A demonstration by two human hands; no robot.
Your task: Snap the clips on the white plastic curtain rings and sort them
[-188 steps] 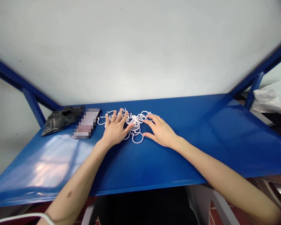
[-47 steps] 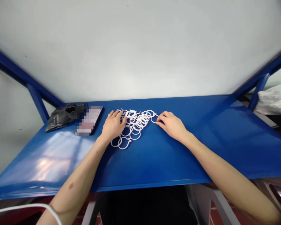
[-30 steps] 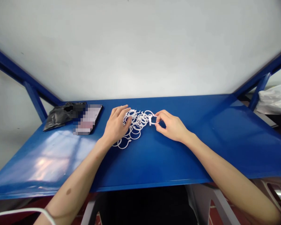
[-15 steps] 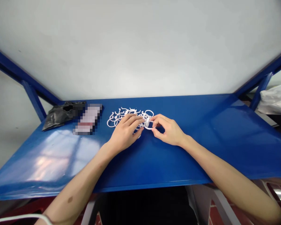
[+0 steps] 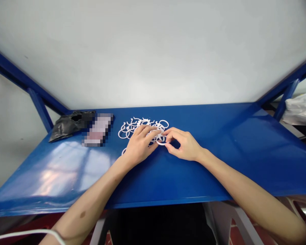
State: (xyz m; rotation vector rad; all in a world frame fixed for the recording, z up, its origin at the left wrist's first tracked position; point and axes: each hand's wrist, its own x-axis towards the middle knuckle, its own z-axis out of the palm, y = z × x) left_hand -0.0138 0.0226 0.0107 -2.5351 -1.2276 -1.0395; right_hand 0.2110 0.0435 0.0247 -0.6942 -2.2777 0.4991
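Two bare hands are at work over a loose pile of white rings (image 5: 123,134) on a blue table (image 5: 206,177). The rings overlap one another; several are visibly open, with small knobbed ends.

Right hand (image 5: 185,145): the thumb and index finger are pinched together on the right side of one white ring, the held ring (image 5: 162,144), at the near right edge of the pile. The other fingers are curled behind the index finger.

Left hand (image 5: 140,144): palm down over the near part of the pile, fingers pointing right, thumb apart from the index finger. Its fingertips reach the left side of the held ring, close to the right fingertips. Whether they clamp a ring cannot be told, as the hand covers the contact. Part of one more ring shows beside the left wrist.

Surroundings: a black plastic bag (image 5: 66,127) lies on the table at far left. Just beside it, between bag and pile, lies a flat phone-like object (image 5: 98,131), its face pixelated. A grey-white wall (image 5: 153,51) stands behind the table. A white cable (image 5: 28,232) crosses the left forearm at lower left. A whitish plastic bag (image 5: 302,109) is visible at the right edge, beyond a blue brace (image 5: 287,98).
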